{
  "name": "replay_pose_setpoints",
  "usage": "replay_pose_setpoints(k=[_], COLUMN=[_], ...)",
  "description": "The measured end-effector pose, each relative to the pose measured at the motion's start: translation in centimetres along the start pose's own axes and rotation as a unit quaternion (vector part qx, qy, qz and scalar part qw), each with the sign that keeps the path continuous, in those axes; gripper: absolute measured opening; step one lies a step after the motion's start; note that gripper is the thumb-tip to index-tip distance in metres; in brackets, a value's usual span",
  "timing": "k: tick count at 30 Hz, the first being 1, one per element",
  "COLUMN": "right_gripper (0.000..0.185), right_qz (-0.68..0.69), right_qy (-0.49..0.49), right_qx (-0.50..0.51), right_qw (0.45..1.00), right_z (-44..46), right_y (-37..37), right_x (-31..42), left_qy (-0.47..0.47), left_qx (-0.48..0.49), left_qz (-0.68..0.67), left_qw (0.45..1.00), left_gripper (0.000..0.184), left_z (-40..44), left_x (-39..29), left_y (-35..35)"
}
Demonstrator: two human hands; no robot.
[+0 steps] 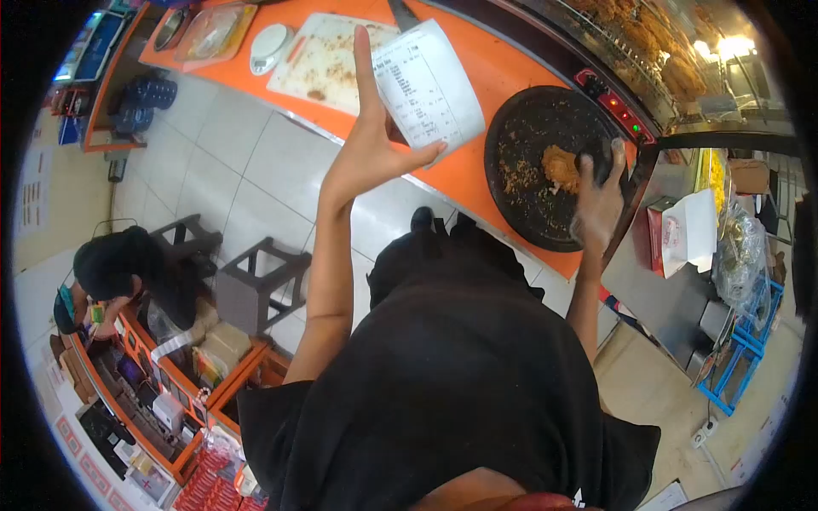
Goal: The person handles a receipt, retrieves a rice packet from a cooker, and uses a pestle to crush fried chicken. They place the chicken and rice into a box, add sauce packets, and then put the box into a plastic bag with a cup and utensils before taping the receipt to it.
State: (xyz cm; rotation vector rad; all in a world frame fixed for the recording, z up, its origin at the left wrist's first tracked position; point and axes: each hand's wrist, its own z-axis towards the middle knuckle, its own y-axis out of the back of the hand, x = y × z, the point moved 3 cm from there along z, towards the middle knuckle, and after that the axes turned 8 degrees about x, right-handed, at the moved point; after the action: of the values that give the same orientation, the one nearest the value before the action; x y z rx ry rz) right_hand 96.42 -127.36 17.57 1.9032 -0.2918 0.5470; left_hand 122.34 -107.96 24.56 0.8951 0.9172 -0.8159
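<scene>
In my left hand point(366, 157) is a white printed paper point(430, 85), pinched near its lower edge by the thumb, with one finger pointing up along its left side. My right hand point(601, 192) is over the right side of a round black tray point(528, 209), its fingers around a dark object point(594, 160) that I cannot make out clearly. Just left of those fingers, a piece of fried food point(560, 168) lies on the tray among scattered crumbs. The tray rests on the orange counter point(479, 170).
A crumb-covered white cutting board point(328, 64), a white scale point(271, 47) and a wrapped package point(217, 32) sit at the counter's left. A glass food case point(665, 51) stands behind. Stools point(260, 285) and a crouching person point(128, 272) are at lower left.
</scene>
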Motion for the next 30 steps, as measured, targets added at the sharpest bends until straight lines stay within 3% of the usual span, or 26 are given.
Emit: replay_pose_setpoints(k=[2,5,7,11,12,13,15,16,17,18,19,21,23,25,26,27,29,30], right_gripper=[0.059,0.056,0.056,0.059,0.061,0.064,0.066,0.066,0.066,0.065,0.064,0.067,0.070,0.070,0.068,0.068,0.071,0.072], right_qz=[-0.038,-0.126,0.058,0.005,-0.096,-0.106,-0.045,0.032,0.109,-0.046,-0.061,-0.113,-0.167,-0.027,0.093,0.092,-0.109,-0.130], right_qy=[0.212,0.246,-0.023,0.211,0.242,0.248,0.081,0.061,0.044,0.064,0.089,0.125,0.102,0.187,0.092,0.098,0.178,0.159], right_qx=[-0.084,-0.026,0.174,-0.065,-0.042,-0.018,0.196,0.201,0.204,0.101,0.012,-0.006,0.055,0.162,0.234,0.229,0.025,0.022], right_qw=[0.973,0.961,0.983,0.975,0.965,0.963,0.976,0.977,0.972,0.992,0.994,0.986,0.979,0.969,0.964,0.964,0.978,0.978], right_z=[-1.6,1.3,0.4,-0.2,1.4,1.6,4.2,5.5,6.2,6.1,3.4,3.1,5.8,11.4,11.8,11.5,9.4,8.0], right_y=[-2.4,-4.5,0.4,-1.7,-3.9,-4.0,-0.7,0.1,0.7,1.5,1.6,-1.8,-2.1,-1.3,-0.4,0.1,0.1,-0.9], right_x=[-0.4,-2.3,1.5,0.3,-1.4,-0.9,0.0,-0.6,-1.4,-0.9,-0.2,-2.8,-3.7,-4.9,-3.6,-1.6,2.2,3.7], left_qy=[0.025,0.017,0.029,0.001,0.017,0.008,0.015,0.043,0.042,0.042,0.043,0.059,0.063,0.070,0.082,0.085,0.076,0.074], left_qx=[0.020,0.033,0.049,0.040,0.039,0.048,0.054,0.052,0.062,0.045,0.026,0.016,-0.003,-0.004,-0.008,-0.016,-0.024,-0.027], left_qz=[-0.030,-0.018,-0.044,-0.029,-0.065,-0.075,-0.059,-0.101,-0.107,-0.105,-0.101,-0.120,-0.066,-0.080,-0.107,-0.133,-0.101,-0.073], left_qw=[0.999,0.999,0.997,0.999,0.997,0.996,0.997,0.993,0.991,0.993,0.994,0.991,0.996,0.994,0.991,0.987,0.992,0.994], left_gripper=[0.128,0.127,0.126,0.120,0.119,0.119,0.120,0.121,0.121,0.120,0.120,0.119,0.115,0.115,0.114,0.113,0.112,0.111], left_z=[-0.1,0.3,0.0,-0.1,-0.1,-0.2,-0.2,-0.4,-1.0,-1.1,-1.1,-1.6,-2.3,-3.2,-3.7,-3.3,-3.6,-3.8], left_x=[-0.3,-0.2,-0.3,-0.8,-0.4,-0.5,-0.5,-1.3,-1.7,-2.0,-2.1,-1.0,-0.4,-0.6,-0.7,-0.7,0.3,0.7], left_y=[-0.2,-0.6,-0.8,-1.0,-1.2,-1.5,-1.4,-1.4,-1.6,-1.5,-1.1,-0.6,-0.6,-0.7,-0.7,-0.5,0.0,-0.1])
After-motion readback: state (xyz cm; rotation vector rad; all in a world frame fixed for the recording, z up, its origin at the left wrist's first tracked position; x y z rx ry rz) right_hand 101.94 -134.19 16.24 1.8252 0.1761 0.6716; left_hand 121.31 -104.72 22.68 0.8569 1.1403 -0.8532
